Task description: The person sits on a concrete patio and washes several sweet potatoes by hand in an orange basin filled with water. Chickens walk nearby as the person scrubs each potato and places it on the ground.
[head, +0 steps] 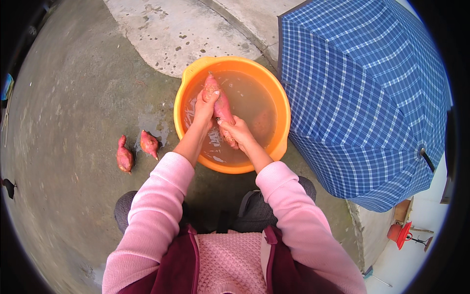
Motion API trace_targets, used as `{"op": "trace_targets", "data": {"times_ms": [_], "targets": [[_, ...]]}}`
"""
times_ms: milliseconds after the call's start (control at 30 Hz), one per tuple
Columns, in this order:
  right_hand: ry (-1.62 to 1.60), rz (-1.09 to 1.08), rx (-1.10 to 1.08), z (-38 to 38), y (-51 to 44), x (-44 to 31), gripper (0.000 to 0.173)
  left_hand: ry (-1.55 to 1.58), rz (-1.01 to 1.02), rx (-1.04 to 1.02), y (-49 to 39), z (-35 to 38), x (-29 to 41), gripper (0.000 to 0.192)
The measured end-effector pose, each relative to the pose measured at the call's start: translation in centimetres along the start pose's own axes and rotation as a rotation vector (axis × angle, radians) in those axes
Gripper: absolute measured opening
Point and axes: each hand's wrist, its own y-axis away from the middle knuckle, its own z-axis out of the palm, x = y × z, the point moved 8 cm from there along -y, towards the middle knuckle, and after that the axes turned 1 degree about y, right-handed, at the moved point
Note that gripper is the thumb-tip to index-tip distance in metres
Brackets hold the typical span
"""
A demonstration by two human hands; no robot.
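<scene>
A long pink-red sweet potato (222,104) is held above the cloudy water (253,99) in an orange plastic basin (284,110). My left hand (205,108) grips its upper part, the thumb lying across the skin. Around the lower part, my right hand (238,131) is closed, with the thumb at the side nearest my left wrist. Rough brownish patches mark both ends of the root. Under the water at the basin's right, a reddish shape (262,119) shows dimly; what it is I cannot tell.
Two smaller sweet potatoes, one with a long neck (125,156) and one rounder (149,143), lie on the concrete floor (80,110) to the left, beside a wet patch. An open blue plaid umbrella (360,92) stands close against the basin's right. A red object (402,235) is at far right.
</scene>
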Motion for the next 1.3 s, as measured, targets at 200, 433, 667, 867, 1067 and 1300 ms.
{"op": "trace_targets", "data": {"times_ms": [200,433,667,867,1067,1300], "targets": [[0.942,-0.207,0.281,0.9,1.0,-0.6,0.056,-0.254,-0.405,0.308,-0.2,-5.5,-6.2,0.063],[0.856,-0.136,0.133,2.0,2.3,-1.7,0.050,-0.302,-0.364,0.124,2.9,-3.8,-8.4,0.064],[0.351,-0.133,0.448,-3.9,1.7,-6.7,0.053,-0.182,-0.214,0.098,4.6,1.8,-4.5,0.062],[-0.407,-0.193,0.229,-3.6,1.4,-8.3,0.060,-0.327,-0.178,-0.117,6.4,4.3,-3.2,0.067],[-0.434,-0.276,0.193,-3.6,1.4,-9.2,0.056,-0.109,-0.328,-0.190,7.4,6.0,-2.2,0.068],[-0.612,-0.205,0.254,-5.6,1.6,-10.4,0.048,-0.091,-0.243,-0.767,9.2,10.1,-0.2,0.059]]}}
